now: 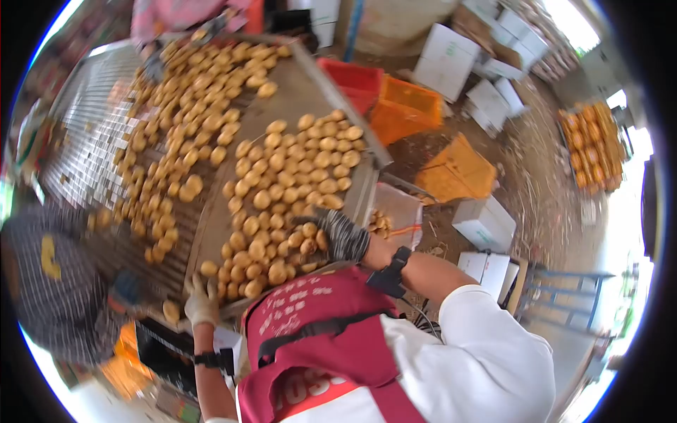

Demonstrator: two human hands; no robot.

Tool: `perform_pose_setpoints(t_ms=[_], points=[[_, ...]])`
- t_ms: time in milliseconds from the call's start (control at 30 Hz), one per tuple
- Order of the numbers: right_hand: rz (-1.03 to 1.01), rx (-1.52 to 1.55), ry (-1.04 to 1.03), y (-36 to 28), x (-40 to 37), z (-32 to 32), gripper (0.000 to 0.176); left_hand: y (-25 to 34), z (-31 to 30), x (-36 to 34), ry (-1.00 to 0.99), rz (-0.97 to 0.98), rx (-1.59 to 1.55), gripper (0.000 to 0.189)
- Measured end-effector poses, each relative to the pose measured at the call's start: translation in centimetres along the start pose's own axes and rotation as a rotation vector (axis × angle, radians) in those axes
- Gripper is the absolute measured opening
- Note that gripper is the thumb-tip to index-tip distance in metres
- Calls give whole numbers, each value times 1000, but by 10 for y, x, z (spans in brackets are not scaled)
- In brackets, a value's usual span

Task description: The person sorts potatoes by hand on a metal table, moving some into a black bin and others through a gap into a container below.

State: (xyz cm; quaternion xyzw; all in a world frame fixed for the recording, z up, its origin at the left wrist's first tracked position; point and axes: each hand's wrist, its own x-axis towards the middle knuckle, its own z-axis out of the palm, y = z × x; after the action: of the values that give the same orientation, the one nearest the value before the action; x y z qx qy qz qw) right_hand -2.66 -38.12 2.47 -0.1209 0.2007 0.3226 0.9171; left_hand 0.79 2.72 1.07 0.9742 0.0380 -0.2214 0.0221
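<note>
Many round, yellow-brown potatoes (285,166) lie over the near part of the sorting table (289,88). My right hand (342,231), in a dark striped glove, reaches over the near right side of this pile. Its fingers are stretched out and touch or hover just over the potatoes; no firm grip shows. My left hand (202,303), in a pale glove, is at the table's near edge with its fingers apart. One potato (209,268) lies just beyond its fingertips, and another potato (171,310) sits to its left.
A second heap of potatoes (190,106) spreads over the slatted section. A co-worker in a cap (56,275) leans in at left; another person's pink sleeve (183,14) is at the far side. Red crate (352,84), orange crates (405,109) and white cartons (486,222) stand at right.
</note>
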Motion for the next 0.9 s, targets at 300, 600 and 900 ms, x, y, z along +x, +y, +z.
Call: perform_pose_setpoints(t_ms=[300, 600, 900], points=[[-400, 272, 124, -49, -100, -70, 47, 17, 66, 78, -404, 18, -1186, 73], [-923, 502, 498, -165, -252, -140, 46, 59, -4, -12, 246, 62, -1252, 62], [-1001, 401, 487, -182, -240, -152, 64, -16, 67, 4, 409, -50, -597, 51]])
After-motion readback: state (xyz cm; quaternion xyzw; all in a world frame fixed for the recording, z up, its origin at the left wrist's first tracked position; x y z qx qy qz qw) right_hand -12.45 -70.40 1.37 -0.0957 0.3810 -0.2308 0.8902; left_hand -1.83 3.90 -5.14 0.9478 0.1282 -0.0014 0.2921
